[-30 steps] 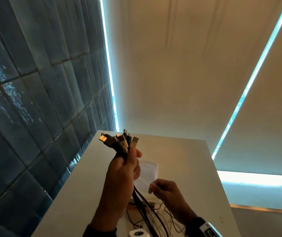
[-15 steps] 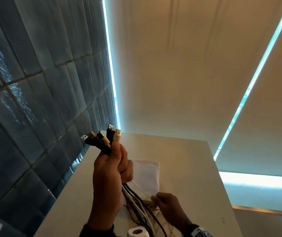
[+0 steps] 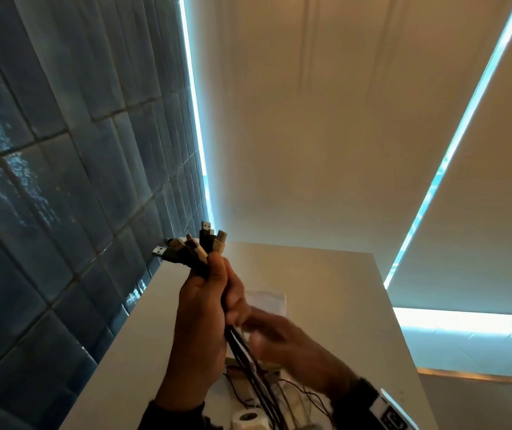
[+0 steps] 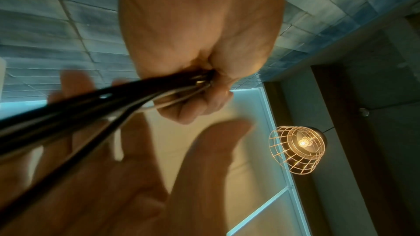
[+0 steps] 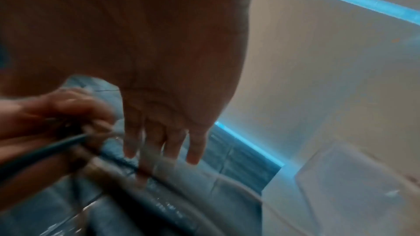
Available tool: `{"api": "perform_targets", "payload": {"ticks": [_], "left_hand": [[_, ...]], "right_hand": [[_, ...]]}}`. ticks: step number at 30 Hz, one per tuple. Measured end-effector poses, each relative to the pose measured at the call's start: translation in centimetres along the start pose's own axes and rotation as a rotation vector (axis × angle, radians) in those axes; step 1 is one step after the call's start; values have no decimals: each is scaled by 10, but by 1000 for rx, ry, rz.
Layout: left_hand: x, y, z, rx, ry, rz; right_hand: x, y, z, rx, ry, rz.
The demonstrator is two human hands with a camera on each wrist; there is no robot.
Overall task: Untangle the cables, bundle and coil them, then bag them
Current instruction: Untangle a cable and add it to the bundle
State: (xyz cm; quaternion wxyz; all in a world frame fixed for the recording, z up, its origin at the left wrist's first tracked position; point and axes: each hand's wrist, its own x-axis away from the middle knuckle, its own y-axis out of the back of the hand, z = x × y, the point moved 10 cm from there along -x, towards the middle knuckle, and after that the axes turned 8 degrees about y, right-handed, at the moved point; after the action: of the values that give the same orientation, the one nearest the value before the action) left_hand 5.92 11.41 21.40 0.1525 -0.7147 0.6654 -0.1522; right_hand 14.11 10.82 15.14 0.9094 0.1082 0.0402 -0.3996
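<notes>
The cables (image 3: pixel 242 342) are clamped upright in the left hand (image 3: pixel 202 308), plugs at twelve o'clock; the blurred right hand (image 3: pixel 282 339), fingers spread, is placed beside the strands at four o'clock.

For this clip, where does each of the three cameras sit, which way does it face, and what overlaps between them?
Head: worn on the head, tilted up over the white table toward blinds; shows the left hand gripping the cable bundle and the blurred right hand.
Left wrist: looks along the palm, upward, at a caged lamp.
Right wrist: looks along the straight fingers toward the blue tiled wall.
Shared: all three show the cables and both hands.
</notes>
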Motion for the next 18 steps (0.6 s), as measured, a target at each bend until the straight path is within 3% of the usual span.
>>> {"api": "perform_targets", "payload": {"ticks": [2,6,10,15,18], "left_hand": [[-3,-3,-4,14,22,54],[-4,11,-5,-32,32,70],[-3,25,-8,-8,17,67],[-7,61,-27,158,-80,-89],[-7,74,-20,221,-83,-141]], "right_hand": [[0,-23,1,-67,17,59],[18,-16,-34,-274,-75,-113],[51,-8,-69,-292,-161,-160],[129,6,-138,-248,-361,-438],[171,2,-154,-142,-441,-576]]}}
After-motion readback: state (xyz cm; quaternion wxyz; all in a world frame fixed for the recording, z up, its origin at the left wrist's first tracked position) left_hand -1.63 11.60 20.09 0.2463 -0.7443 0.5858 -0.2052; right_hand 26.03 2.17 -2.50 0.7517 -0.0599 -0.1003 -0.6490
